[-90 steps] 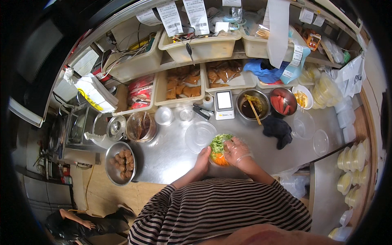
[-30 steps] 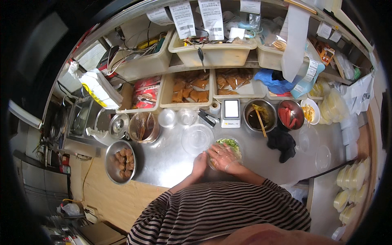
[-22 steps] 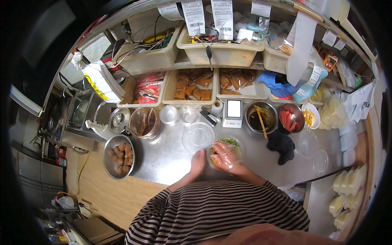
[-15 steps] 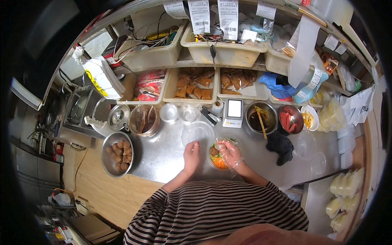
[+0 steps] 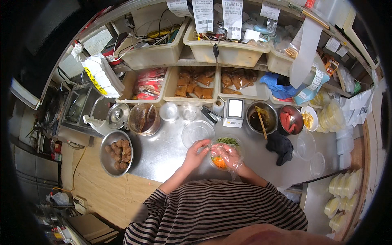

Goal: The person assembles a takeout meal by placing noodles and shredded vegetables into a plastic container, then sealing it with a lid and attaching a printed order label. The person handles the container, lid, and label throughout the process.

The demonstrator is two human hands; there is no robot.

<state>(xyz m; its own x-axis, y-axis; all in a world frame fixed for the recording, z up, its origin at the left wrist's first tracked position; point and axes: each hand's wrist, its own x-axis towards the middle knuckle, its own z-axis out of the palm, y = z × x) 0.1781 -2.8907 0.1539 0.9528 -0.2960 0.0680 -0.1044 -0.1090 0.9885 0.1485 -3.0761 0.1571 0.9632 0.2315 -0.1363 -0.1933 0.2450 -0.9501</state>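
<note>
My right hand (image 5: 228, 156) wears a clear plastic glove, loose and crumpled at the fingertips and wrist. It is over a round clear bowl (image 5: 239, 148) of orange shredded carrot (image 5: 219, 163) and green shreds (image 5: 228, 141); its fingers are loosely stretched toward the left, with nothing visible in them. Bare and closed in a pinch, my left hand (image 5: 195, 156) meets the glove's fingertip side at the bowl's left rim. Part of the bowl's contents is hidden under my hands. Just behind my left hand lies a round clear lid (image 5: 198, 133).
A steel bowl of brown meatballs (image 5: 119, 154) stands left. Along the back are a dark-filled tub (image 5: 143, 119), a stapler (image 5: 210, 115), a scale-like device with a screen (image 5: 234, 113), a steel bowl with chopsticks (image 5: 261, 118) and a bowl of pink slices (image 5: 290, 119). A black cloth (image 5: 279, 148) lies right.
My left hand has moved right and up to the gloved fingertips. My right hand has shifted slightly left over the bowl, and the meatball seen there earlier is now covered.
</note>
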